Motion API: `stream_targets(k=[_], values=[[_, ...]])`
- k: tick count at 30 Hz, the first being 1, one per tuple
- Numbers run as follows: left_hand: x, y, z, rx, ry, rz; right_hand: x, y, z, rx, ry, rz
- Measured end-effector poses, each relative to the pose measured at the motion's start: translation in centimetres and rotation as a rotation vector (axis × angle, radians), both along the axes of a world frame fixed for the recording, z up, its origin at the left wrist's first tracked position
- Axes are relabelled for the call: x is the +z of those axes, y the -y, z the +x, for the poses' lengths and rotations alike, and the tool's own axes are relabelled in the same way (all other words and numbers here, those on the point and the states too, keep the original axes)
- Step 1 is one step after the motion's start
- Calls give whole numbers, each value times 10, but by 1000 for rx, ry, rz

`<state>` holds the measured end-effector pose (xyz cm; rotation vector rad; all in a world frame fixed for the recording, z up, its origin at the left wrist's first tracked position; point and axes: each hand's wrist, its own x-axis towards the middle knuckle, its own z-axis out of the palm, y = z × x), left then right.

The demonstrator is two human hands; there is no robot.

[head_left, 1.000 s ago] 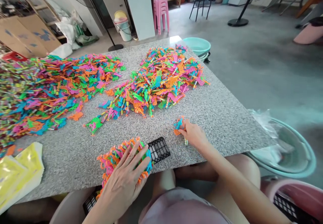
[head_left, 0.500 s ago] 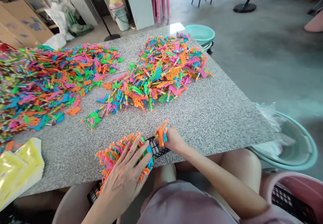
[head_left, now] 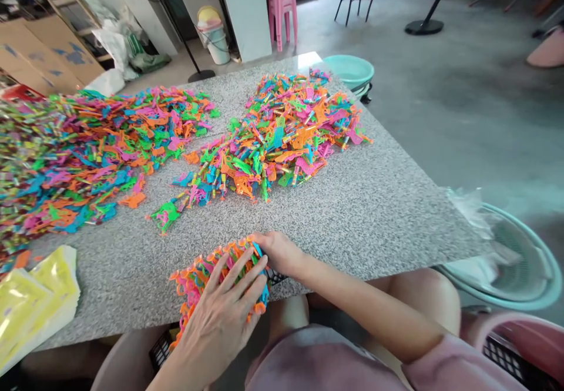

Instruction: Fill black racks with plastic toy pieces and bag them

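At the near edge of the speckled grey stone tabletop (head_left: pixel 374 214), a packed row of small orange, pink, green and blue plastic pieces (head_left: pixel 200 272) is lying under the left hand (head_left: pixel 220 314), whose fingers are spreading open across it. The right hand (head_left: pixel 282 254) is meeting the row's right end, just above a black plastic lattice (head_left: pixel 275 277); whether its partly hidden fingers are gripping anything, I cannot tell.

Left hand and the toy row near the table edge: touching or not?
Touching. The head view shows the left hand laid over the toy row, its spread fingers resting across it with no visible gap.
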<state>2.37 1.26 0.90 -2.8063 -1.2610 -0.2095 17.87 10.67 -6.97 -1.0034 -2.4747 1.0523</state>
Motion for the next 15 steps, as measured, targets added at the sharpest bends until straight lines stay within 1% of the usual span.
stream_targets(k=[2, 3, 4, 7, 8, 9, 11, 13, 15], values=[[-3, -1, -3, -5, -36, 12, -2, -8, 7, 19, -39, 35], [-4, -1, -5, -12, -57, 20, -3, -17, 13, -14, -57, 78], [-5, -1, -6, -19, -75, 30, -3, -28, 20, -98, -66, 143], [-8, -3, -9, -44, -87, 69, -2, -75, 43, -501, 24, 418], [-9, -3, -9, -48, -85, 82, -3, -90, 50, -572, 83, 503], [-10, -4, -9, -49, -85, 95, -5, -102, 56, -585, 138, 575], [-12, -4, -10, -45, -95, 115, -13, -116, 66, -494, 201, 676], [-15, -4, -11, -43, -102, 129, -24, -110, 79, -394, 191, 746], [-17, -4, -12, -44, -90, 131, -36, -87, 95, -319, 135, 795]])
